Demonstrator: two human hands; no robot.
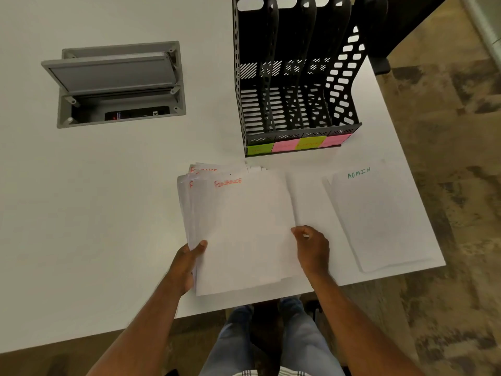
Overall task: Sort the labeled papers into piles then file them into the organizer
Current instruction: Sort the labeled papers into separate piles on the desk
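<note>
The stack of papers (244,226) lies near the front edge of the white surface (108,199), at the centre of the view. The top sheet reads "FINANCE" in red at its upper edge; sheets fanned out beneath it toward 10 o'clock show the same red lettering in part.

The left hand (189,260) grips the stack at its 8 o'clock corner: the thumb lies on the top sheet and the fingers curl under the left edge. The right hand (311,248) is at the stack's right edge, about 4 o'clock, with its fingers curled around the edge of the top sheet.

A second pile (376,215) lies at 3 o'clock from the stack, apart from it, near the right edge of the surface. Its top sheet reads "ADMIN" in green, and it sits tilted, with its upper edge turned toward 11 o'clock.

The black organizer (295,77) stands upright at 1 o'clock from the stack. It has four slots, all without paper. Sticky notes (298,143) run along its front lip in the order green, pink, yellow-green, pink; their writing is too blurred to read.

At 10 o'clock, well apart, a grey cable box (119,85) is set into the surface with its lid raised.

The person's legs in blue jeans (271,335) show below the front edge.
</note>
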